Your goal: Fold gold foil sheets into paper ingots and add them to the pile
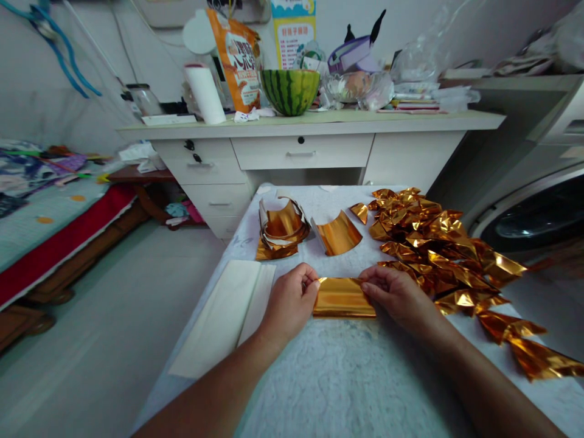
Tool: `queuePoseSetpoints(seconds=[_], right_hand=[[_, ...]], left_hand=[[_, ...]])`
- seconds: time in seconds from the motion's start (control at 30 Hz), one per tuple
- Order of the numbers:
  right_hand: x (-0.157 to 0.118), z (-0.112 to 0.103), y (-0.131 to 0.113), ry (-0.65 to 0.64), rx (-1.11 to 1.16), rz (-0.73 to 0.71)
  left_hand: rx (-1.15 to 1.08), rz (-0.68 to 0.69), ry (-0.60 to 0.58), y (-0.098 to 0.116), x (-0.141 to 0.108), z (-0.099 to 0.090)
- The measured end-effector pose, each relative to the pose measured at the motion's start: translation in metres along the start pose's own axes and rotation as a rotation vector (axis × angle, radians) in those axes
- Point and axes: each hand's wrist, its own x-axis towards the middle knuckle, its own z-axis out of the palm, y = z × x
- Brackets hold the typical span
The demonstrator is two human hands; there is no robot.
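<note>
A rectangular gold foil sheet [344, 298] lies over the cloth-covered table in front of me. My left hand [296, 298] pinches its upper left corner between thumb and fingers. At its upper right corner, my right hand [395, 295] has a similar pinch. Beyond them stand curled gold sheets in a ring [283, 225], and beside that ring is a single curved gold sheet [340, 234]. White paper sheets [219, 313] lie left of my left hand. A heap of folded gold foil pieces [424, 237] spreads along the table's right side.
Behind the table [310, 377] is a white desk [305, 126] with drawers, holding a watermelon half [291, 91], an orange bag [237, 67] and a paper roll [205, 94]. A washing machine [538, 182] stands at the right, a bed [50, 213] at the left.
</note>
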Motion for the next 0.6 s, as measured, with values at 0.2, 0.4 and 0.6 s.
queuePoseSetpoints(seconds=[0.2,0.4,0.6], right_hand=[[-0.002,0.007,0.000,0.103,-0.238,-0.060],[-0.005,0.011,-0.014,0.120,-0.456,-0.097],[-0.006,0.012,-0.017,0.081,-0.548,-0.137]], left_hand=[[0.279,0.087,-0.010,0.001,-0.001,0.000],[0.353,0.125,-0.033,0.002,0.000,0.003],[0.399,0.189,-0.060,0.000,0.002,0.001]])
